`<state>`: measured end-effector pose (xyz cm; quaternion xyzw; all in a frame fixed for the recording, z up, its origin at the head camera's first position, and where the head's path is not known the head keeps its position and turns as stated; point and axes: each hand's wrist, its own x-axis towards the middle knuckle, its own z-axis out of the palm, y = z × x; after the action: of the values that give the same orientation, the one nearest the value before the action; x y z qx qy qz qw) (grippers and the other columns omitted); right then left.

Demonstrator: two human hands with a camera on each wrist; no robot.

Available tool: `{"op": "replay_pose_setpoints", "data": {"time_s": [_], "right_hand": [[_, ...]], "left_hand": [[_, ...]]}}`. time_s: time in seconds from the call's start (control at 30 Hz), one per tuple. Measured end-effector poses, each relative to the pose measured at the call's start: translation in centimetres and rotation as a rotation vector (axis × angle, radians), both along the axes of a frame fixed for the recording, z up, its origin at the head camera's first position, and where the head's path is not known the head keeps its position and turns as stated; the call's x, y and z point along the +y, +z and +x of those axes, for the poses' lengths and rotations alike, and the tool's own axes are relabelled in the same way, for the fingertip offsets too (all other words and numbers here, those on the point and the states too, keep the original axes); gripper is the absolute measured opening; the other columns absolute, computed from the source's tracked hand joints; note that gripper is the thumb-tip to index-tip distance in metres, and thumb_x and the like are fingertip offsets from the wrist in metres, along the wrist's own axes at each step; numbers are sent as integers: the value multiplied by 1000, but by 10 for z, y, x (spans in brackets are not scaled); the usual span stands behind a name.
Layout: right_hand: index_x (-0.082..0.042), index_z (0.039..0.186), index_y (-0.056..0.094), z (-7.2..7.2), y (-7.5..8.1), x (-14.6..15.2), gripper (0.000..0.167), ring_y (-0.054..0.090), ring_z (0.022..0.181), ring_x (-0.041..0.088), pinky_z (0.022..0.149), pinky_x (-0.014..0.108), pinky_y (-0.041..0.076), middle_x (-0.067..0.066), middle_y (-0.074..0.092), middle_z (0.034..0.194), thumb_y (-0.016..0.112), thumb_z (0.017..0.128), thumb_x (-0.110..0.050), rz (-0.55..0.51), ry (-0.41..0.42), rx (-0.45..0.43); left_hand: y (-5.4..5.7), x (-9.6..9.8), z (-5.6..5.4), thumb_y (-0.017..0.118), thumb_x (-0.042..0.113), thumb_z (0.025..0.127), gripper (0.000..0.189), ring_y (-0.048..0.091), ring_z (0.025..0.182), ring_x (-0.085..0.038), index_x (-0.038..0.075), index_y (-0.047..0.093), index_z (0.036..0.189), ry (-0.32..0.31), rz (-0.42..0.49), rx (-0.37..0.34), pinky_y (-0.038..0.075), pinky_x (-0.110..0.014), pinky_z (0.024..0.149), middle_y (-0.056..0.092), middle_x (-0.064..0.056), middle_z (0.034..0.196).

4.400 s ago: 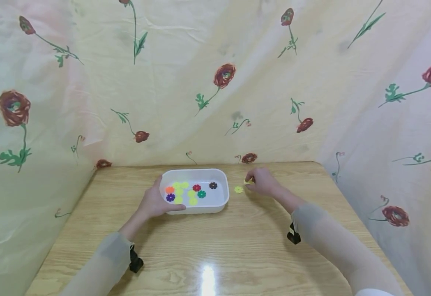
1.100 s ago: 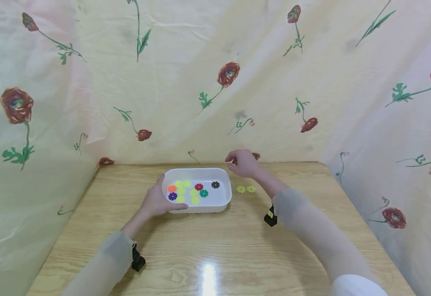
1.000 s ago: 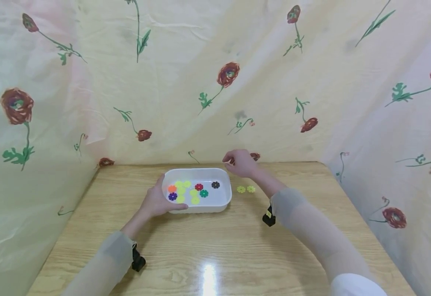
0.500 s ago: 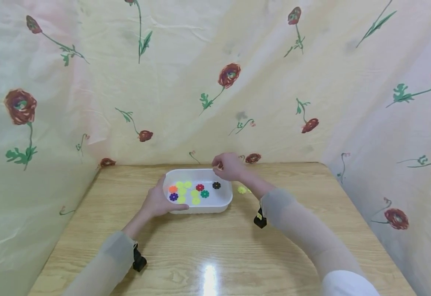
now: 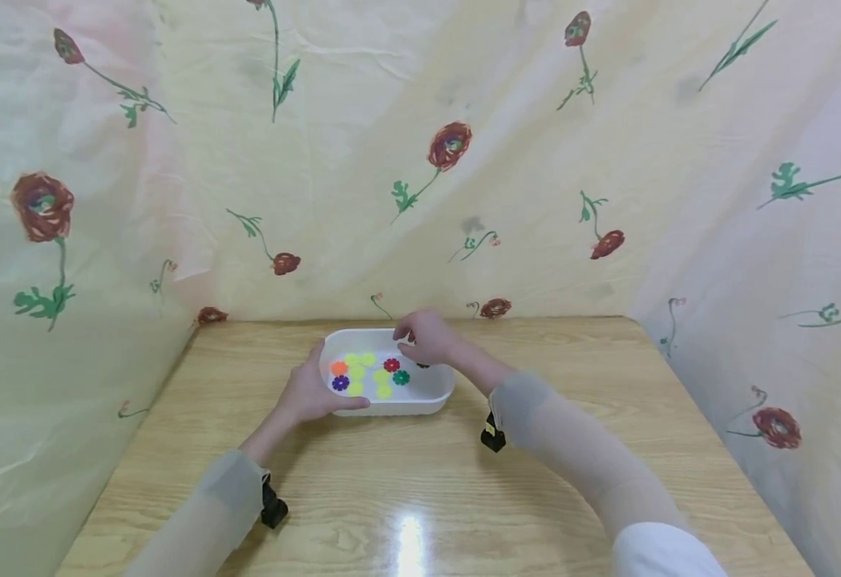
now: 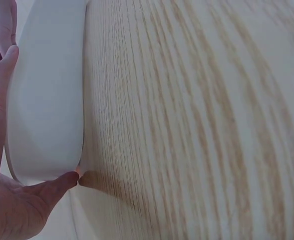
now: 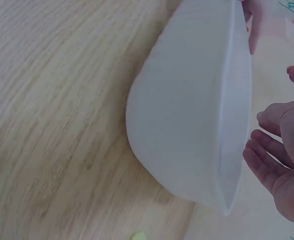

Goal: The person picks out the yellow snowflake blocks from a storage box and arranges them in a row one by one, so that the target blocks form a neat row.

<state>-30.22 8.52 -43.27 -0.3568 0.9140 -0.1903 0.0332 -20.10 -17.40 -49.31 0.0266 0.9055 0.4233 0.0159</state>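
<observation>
A white plastic tub (image 5: 398, 407) stands on the table. My left hand (image 5: 308, 393) grips its left end, thumb along the front rim; in the left wrist view the fingers and thumb span the tub's wall (image 6: 47, 100). My right hand (image 5: 429, 338) hovers over the tub's back right part, fingers bent and apart from the thumb. The right wrist view shows nothing between those fingers. Inside lie flower-shaped plastic discs: several yellow ones (image 5: 384, 391), an orange disc (image 5: 338, 368), a purple disc (image 5: 341, 383), a red disc (image 5: 391, 365), a green disc (image 5: 402, 377) and a black disc (image 5: 423, 366), partly hidden by my right hand.
A yellow disc (image 7: 138, 236) lies on the wooden table (image 5: 362, 481) right of the tub, hidden behind my right forearm in the head view. Cloth with printed red flowers (image 5: 362, 160) hangs at the back and both sides.
My right hand pinched a yellow disc right of the tub, then left it beside another there. It has since moved left over the tub. The left hand keeps its grip.
</observation>
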Motion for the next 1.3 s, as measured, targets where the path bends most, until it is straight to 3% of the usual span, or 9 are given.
{"op": "replay_pose_setpoints", "data": {"time_s": [0.33, 0.57, 0.83, 1.1, 1.3], "right_hand": [[-3, 113, 78, 13, -15, -10, 18, 73, 102, 24, 93, 38, 62, 10, 80, 111, 74, 98, -10, 26, 31, -68], [-10, 109, 80, 19, -29, -20, 14, 70, 91, 14, 86, 31, 59, 2, 79, 101, 74, 97, -13, 105, 48, -36], [-7, 109, 80, 30, -35, -26, 18, 68, 85, 14, 82, 29, 58, 5, 79, 96, 76, 91, -5, 110, 123, -36], [-7, 108, 80, 34, -39, -32, 20, 74, 105, 21, 97, 35, 61, 6, 81, 108, 80, 89, -7, 110, 114, -57], [-7, 105, 79, 33, -41, -40, 23, 76, 105, 23, 100, 34, 60, 6, 81, 106, 89, 86, -16, 126, 150, -9]], "left_hand": [[-6, 3, 1, 99, 51, 69, 135, 56, 133, -35, 15, 16, 169, -4, 2, -19, 49, -61, 115, 50, -16, 158], [-5, 2, -1, 99, 56, 66, 141, 56, 132, -36, 13, 13, 170, -5, -44, -23, 50, -60, 113, 50, -19, 156], [-6, 2, -1, 100, 52, 67, 136, 58, 129, -32, 16, 17, 169, -16, -2, -2, 52, -57, 111, 54, -14, 153], [-2, 0, -4, 100, 55, 66, 140, 58, 130, -34, 13, 16, 169, -12, -19, 8, 51, -58, 113, 52, -16, 154], [-2, -4, -5, 100, 61, 61, 141, 61, 127, -32, 14, 20, 168, -22, -13, 45, 54, -55, 109, 57, -15, 150]]}}
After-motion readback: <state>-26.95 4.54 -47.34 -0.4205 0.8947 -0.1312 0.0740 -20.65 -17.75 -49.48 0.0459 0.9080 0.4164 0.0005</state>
